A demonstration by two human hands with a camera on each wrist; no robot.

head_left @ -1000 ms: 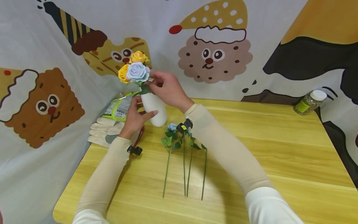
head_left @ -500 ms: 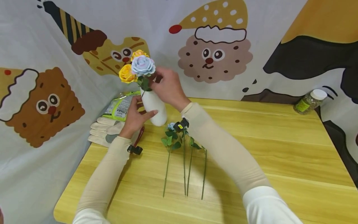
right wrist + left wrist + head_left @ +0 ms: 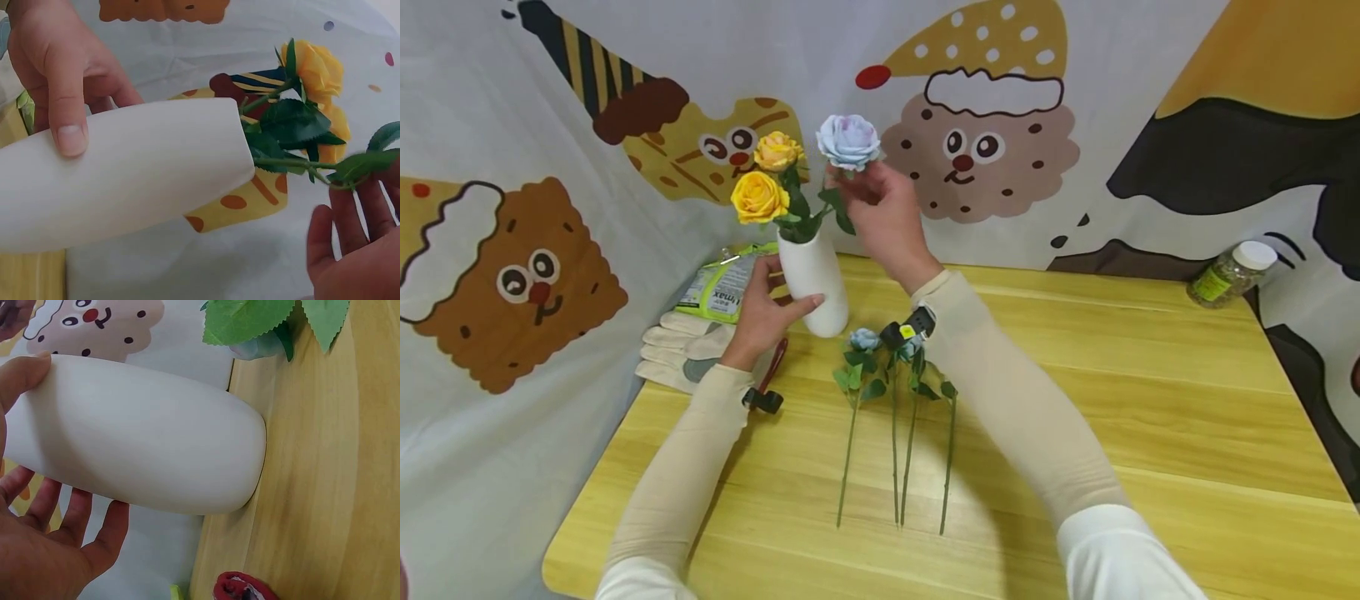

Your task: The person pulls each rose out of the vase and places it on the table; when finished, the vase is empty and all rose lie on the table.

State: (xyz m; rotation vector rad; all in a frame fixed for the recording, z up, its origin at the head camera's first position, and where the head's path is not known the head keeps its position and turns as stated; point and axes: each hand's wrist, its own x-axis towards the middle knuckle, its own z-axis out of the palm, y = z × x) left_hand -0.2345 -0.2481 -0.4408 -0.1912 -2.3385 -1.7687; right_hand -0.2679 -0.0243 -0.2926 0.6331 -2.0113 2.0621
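Note:
A white vase (image 3: pixel 812 287) stands slightly tilted in the head view, its base on the table. My left hand (image 3: pixel 763 321) grips its side, the thumb (image 3: pixel 70 134) across the front and the fingers round the other side. Two yellow roses (image 3: pixel 760 197) lean out to the left of the mouth. At the upper right, my right hand (image 3: pixel 889 218) holds a light blue rose (image 3: pixel 848 142) just under its bloom. This rose's green stem (image 3: pixel 281 162) runs into the vase mouth in the right wrist view; its lower part is hidden inside.
Several long-stemmed flowers (image 3: pixel 850 450), with blue blooms partly behind my right wrist, lie on the wooden table (image 3: pixel 1075 400). Work gloves (image 3: pixel 681 354), a green-and-grey packet (image 3: pixel 718 287) and a red-handled item (image 3: pixel 773 367) are left of the vase. A white-lidded jar (image 3: pixel 1232 273) stands back right.
The blue rose has moved right and up with my right hand, away from the yellow roses, which now show more fully. My left hand keeps its grip on the vase.

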